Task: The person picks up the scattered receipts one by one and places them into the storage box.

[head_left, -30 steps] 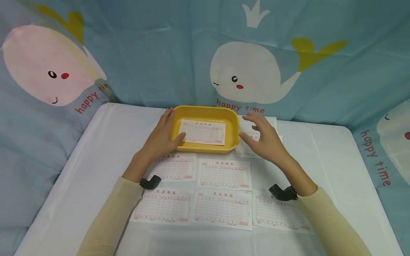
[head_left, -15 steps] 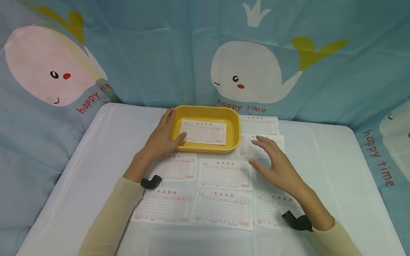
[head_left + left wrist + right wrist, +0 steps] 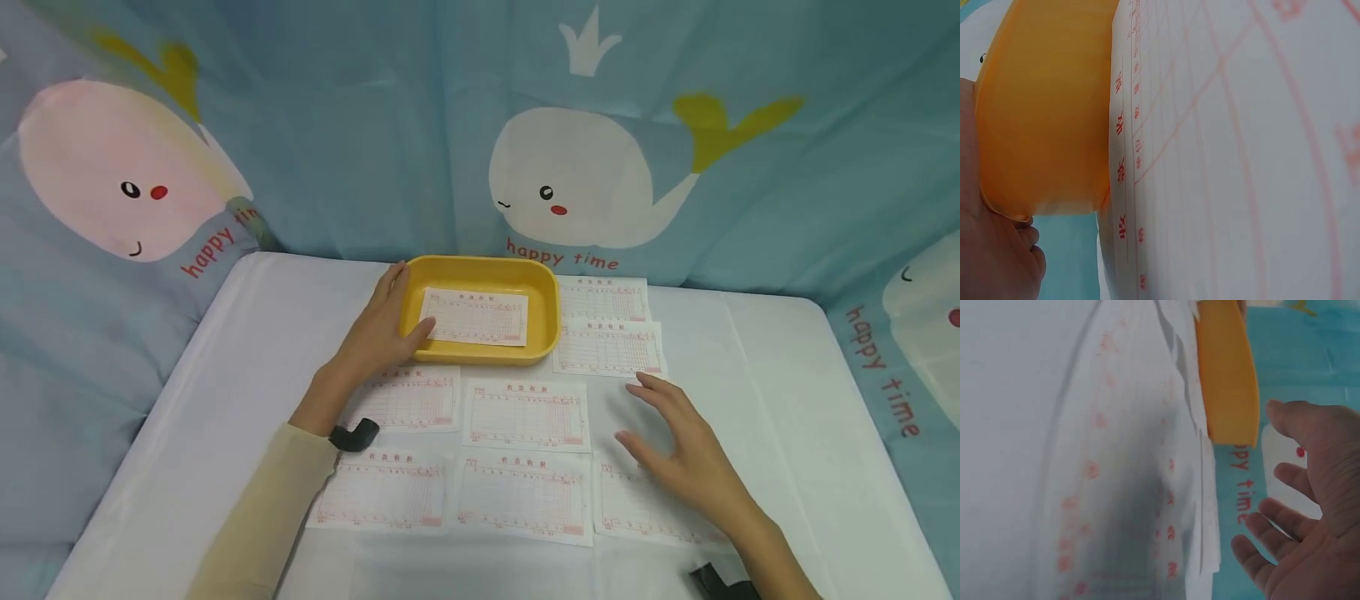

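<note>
A yellow tray (image 3: 543,287) stands at the back middle of the white table and holds one red-lined receipt slip (image 3: 474,317). My left hand (image 3: 378,325) grips the tray's front left corner, thumb over the rim beside the slip and fingers along the outside. The left wrist view shows the tray wall (image 3: 1047,112) against my palm (image 3: 991,250). My right hand (image 3: 678,446) hovers open with fingers spread over the near right of the table, partly above a slip (image 3: 637,504). In the right wrist view that hand (image 3: 1310,506) is empty, with the tray (image 3: 1229,375) beyond it.
Several more slips lie flat on the table (image 3: 787,400): two right of the tray (image 3: 609,348), two in a middle row (image 3: 527,414) and others along the front (image 3: 522,496). A blue whale-print curtain (image 3: 600,183) hangs behind. Black wrist mounts (image 3: 352,435) sit on both arms.
My right hand has drawn back from beside the tray's right end toward the near right of the table, staying open. The left hand has kept its hold on the tray.
</note>
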`<state>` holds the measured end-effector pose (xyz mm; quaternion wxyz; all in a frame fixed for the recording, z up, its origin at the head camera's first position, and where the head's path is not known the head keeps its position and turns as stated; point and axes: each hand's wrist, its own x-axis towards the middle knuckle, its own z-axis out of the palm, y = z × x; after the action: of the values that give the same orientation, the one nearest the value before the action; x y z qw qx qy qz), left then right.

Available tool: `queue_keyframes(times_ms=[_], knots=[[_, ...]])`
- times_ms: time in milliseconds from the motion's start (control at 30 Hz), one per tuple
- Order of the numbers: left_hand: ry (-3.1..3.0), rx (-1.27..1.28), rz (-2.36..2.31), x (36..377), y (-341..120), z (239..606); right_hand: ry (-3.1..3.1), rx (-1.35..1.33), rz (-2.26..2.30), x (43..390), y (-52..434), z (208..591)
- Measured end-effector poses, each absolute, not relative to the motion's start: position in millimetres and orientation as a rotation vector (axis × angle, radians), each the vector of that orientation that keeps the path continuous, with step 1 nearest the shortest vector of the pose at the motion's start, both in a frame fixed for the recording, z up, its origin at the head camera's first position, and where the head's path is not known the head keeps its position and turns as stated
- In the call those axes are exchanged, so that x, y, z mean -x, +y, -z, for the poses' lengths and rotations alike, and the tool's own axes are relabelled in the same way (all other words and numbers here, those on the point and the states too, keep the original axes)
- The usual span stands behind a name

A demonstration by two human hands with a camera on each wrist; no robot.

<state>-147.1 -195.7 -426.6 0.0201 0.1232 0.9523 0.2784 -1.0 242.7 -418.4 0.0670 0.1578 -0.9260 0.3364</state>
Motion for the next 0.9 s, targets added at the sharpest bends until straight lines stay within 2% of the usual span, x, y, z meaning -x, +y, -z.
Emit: queue_keyframes(times_ms=[200,900], knots=[[2.957,-0.375,-0.866,145,-195,432,-2.771,-0.433,-0.961,-22,255,426],[2.962,-0.39,-0.857,147,-196,429,-2.814,-0.25,-0.868,-68,306,446]])
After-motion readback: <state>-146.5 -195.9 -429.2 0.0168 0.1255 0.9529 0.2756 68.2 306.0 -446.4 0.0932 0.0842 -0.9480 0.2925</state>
